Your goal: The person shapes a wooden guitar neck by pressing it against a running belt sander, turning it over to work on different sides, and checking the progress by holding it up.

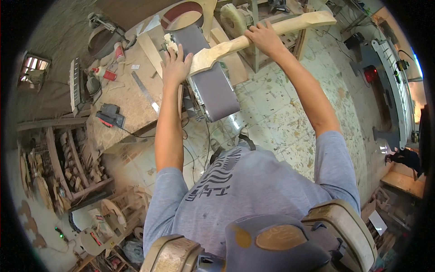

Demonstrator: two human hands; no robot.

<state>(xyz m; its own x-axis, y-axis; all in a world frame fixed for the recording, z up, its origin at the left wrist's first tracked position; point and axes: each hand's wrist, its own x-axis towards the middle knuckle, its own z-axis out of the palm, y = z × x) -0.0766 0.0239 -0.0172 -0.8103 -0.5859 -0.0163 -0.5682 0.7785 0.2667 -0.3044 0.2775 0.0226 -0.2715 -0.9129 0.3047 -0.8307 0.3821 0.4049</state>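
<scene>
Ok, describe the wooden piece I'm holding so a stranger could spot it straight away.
Find the belt sander with its dark belt, jutting off the workbench edge. Lying across its far end is a long, pale wood piece, left hand on its wide end, right hand at mid-length. Unlike the flat boards around, it is curved and carved.

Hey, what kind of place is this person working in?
Most likely a woodworking shop. Both hands hold a long carved wooden piece on a belt sander, a dusty workbench stands alongside, and a rack of wood offcuts sits at left.
</scene>
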